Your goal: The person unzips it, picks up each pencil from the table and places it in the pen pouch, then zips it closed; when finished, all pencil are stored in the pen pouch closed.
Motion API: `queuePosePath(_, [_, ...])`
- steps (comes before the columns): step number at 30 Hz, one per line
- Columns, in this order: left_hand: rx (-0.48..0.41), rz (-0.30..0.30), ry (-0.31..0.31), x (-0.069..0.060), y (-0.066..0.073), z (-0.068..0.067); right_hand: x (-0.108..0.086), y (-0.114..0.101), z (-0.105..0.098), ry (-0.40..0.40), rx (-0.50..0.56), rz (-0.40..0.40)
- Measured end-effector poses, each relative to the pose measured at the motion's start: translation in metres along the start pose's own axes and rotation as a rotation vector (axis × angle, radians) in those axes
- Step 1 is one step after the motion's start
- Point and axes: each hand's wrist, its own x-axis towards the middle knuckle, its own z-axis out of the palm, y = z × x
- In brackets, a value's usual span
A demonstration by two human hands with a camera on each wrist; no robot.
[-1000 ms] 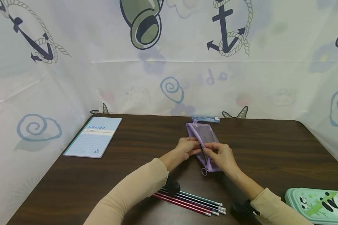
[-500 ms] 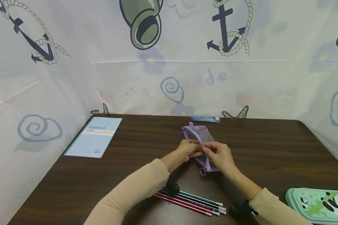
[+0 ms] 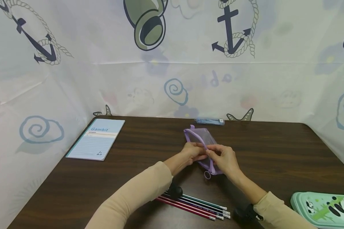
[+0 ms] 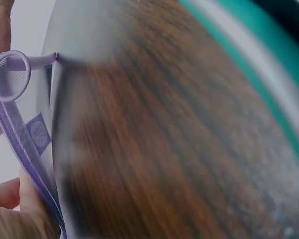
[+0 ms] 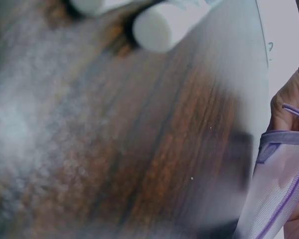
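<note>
A purple mesh pencil pouch (image 3: 207, 136) lies aslant on the dark wood table, its long zipper running along the top and a ring pull (image 3: 207, 175) hanging at the near end. My left hand (image 3: 190, 153) grips the pouch's left side, some fingertips hidden behind the zipper edge. Thumb and fingers of my right hand (image 3: 225, 158) pinch the zipper edge around its middle. The left wrist view has the ring pull (image 4: 11, 75) and a small purple label (image 4: 38, 134) close up. In the right wrist view, pale mesh of the pouch (image 5: 284, 184) hangs at the right edge. Its contents cannot be made out.
Several pencils (image 3: 195, 207) lie near the front, partly under my left forearm. A light-blue notebook (image 3: 95, 140) is at the left. Behind the pouch sits a flat blue packet (image 3: 210, 121). A green panda pencil case (image 3: 322, 208) stands at front right. Patterned cloth (image 3: 143, 92) surrounds the table.
The pouch's far end has swung a little left. A dark slim strip seen between my hands one second ago is now out of sight. Both hands have stayed nearly in place.
</note>
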Motion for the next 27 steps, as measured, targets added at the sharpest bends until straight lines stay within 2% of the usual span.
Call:
queuePosePath(4, [0.025, -0.002, -0.041, -0.004, 0.002, -0.006, 0.001, 0.003, -0.003, 0.012, -0.007, 0.005])
queuePosePath(7, [0.083, -0.003, -0.124, -0.011, 0.006, -0.016, 0.003, 0.004, -0.005, 0.035, -0.016, 0.006])
queuePosePath(9, [0.137, -0.028, -0.228, -0.018, 0.01, -0.027, 0.004, 0.005, -0.007, 0.041, -0.018, 0.007])
queuePosePath(15, [0.389, -0.163, -0.66, -0.038, 0.014, -0.062, 0.006, 0.007, -0.012, 0.041, -0.024, 0.034])
queuePosePath(18, [0.501, -0.189, -0.792, -0.044, 0.011, -0.073, 0.006, 0.006, -0.013, 0.047, -0.026, 0.055])
queuePosePath(22, [0.56, -0.192, -0.871, -0.048, 0.007, -0.078, 0.006, 0.007, -0.014, 0.045, -0.022, 0.063])
queuePosePath(27, [0.639, -0.141, -0.904, -0.05, 0.003, -0.077, 0.004, 0.008, -0.013, 0.044, -0.014, 0.065])
